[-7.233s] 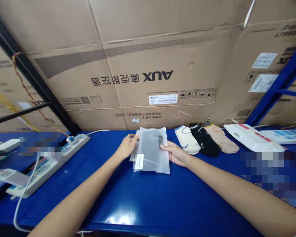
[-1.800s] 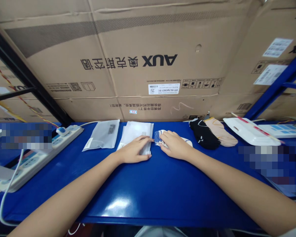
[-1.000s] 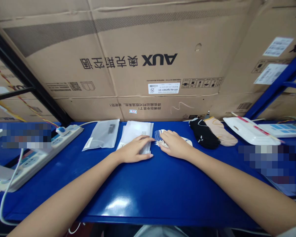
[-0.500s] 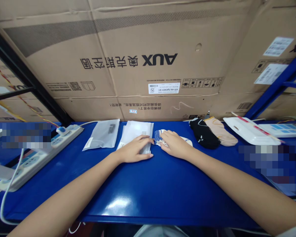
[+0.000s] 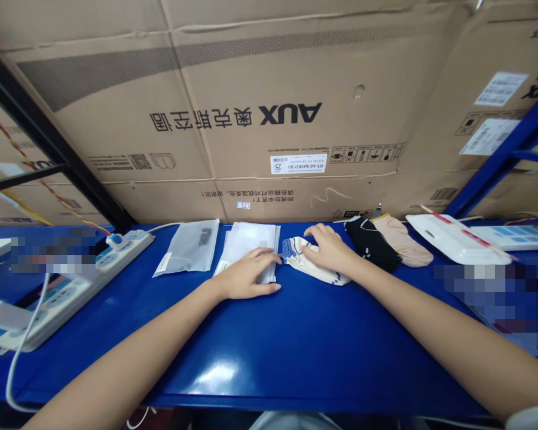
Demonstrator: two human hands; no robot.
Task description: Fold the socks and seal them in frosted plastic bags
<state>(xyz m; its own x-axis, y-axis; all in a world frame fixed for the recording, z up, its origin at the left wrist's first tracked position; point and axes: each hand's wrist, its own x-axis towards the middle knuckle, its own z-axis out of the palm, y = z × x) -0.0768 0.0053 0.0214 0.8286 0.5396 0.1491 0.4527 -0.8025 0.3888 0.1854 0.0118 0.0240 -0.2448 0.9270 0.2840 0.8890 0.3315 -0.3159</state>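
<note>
A pair of white socks (image 5: 325,273) with blue striped cuffs lies flat in the middle of the blue table. My right hand (image 5: 332,249) rests over the socks' upper side, thumb and fingers apart and lightly bent. Just left of them, my left hand (image 5: 247,276) lies across a small stack of frosted plastic bags (image 5: 253,236), its fingers spread. The left fingertips reach the blue cuff; whether they press on it I cannot tell. Black socks (image 5: 371,246) and pinkish-beige socks (image 5: 406,239) lie to the right, the black ones partly behind my right wrist.
Another frosted bag (image 5: 189,245) lies farther left. A long white power strip (image 5: 72,298) with plugs and a cable runs along the left side. A white tray-like object (image 5: 457,242) with a red-and-white stick sits at the right. Large cardboard (image 5: 233,71) stands behind the table (image 5: 269,346).
My right hand has slid up and away from the cuff, its fingers opening out, and more of the white socks shows. My left hand has stayed nearly in place. The view has shifted slightly.
</note>
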